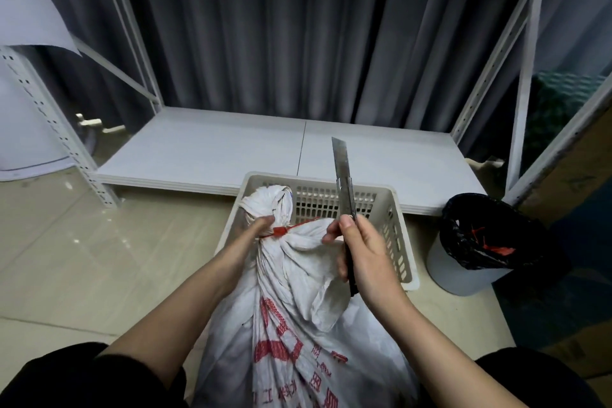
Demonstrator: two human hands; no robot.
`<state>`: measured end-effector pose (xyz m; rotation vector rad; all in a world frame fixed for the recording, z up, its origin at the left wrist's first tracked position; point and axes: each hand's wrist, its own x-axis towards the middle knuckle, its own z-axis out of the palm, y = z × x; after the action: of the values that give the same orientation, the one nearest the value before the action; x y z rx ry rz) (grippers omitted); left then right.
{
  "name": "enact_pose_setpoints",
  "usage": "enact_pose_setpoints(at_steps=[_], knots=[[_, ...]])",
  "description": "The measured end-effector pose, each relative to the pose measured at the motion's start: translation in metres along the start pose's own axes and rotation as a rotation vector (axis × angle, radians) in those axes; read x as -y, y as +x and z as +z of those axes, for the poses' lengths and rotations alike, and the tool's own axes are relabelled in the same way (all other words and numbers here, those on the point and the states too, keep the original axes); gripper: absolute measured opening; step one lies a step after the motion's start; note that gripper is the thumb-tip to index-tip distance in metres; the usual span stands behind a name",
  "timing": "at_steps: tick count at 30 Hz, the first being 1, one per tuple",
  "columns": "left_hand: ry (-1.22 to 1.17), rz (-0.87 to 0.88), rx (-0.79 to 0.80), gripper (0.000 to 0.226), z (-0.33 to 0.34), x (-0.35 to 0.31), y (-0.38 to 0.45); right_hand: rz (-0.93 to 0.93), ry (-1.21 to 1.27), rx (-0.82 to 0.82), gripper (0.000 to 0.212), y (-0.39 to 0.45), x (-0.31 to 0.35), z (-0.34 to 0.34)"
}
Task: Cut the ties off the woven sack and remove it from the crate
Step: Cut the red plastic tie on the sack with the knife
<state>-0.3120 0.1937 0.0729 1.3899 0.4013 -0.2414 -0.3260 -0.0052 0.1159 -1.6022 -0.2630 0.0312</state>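
Left hand (261,228) grips the bunched neck of the white woven plastic sack with red printed characters (291,325), fingers curled round the fabric just at the tie. Red plastic zip tie (281,231) cinches the neck right beside the left fingertips; its tail runs from there toward the right hand, lying across the sack fabric. Knotted tuft of the sack sticks up just beyond the left grip.

Right hand (359,255) is wrapped round the handle of a utility knife with a long steel snap-off blade and dark handle (344,195). Blade is extended, pointing up and away from the grip, tilted slightly left, clear of the sack and the tie. The right index fingertip and thumb also seem to pinch a fold of sack fabric at the end of the tie tail; contact not fully clear.

Sack's top end sits in the beige perforated plastic crate (390,225), which lies under and beyond both hands; the sack body hangs over the near crate rim toward the person.

Right of the knife hand: grey bin with black plastic liner (463,262) on the floor, red tie scraps (493,247) inside. Beyond the crate: low white shelf board (231,149) on a white metal rack, grey curtain (298,26) behind.
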Motion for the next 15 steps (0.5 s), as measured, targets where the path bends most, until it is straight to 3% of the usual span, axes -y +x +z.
enact_pose_setpoints(at_steps=[2,5,7,10,15], knots=[[-0.056,-0.034,0.175,0.062,-0.003,0.005,0.003,-0.005,-0.056,0.028,0.028,-0.002,-0.001,0.008],[-0.126,0.03,0.14,0.045,-0.005,0.0,0.005,0.08,-0.061,0.069,0.022,-0.004,-0.007,0.019],[-0.061,0.066,0.192,0.052,-0.007,-0.001,0.009,0.143,-0.12,0.028,0.017,-0.005,-0.019,0.022],[0.124,0.077,0.129,0.08,0.0,0.001,0.01,0.206,-0.177,-0.041,0.021,-0.008,-0.031,0.019],[0.187,0.175,-0.079,0.053,0.024,0.0,0.004,0.199,0.042,-0.087,0.036,-0.021,-0.04,0.019]])
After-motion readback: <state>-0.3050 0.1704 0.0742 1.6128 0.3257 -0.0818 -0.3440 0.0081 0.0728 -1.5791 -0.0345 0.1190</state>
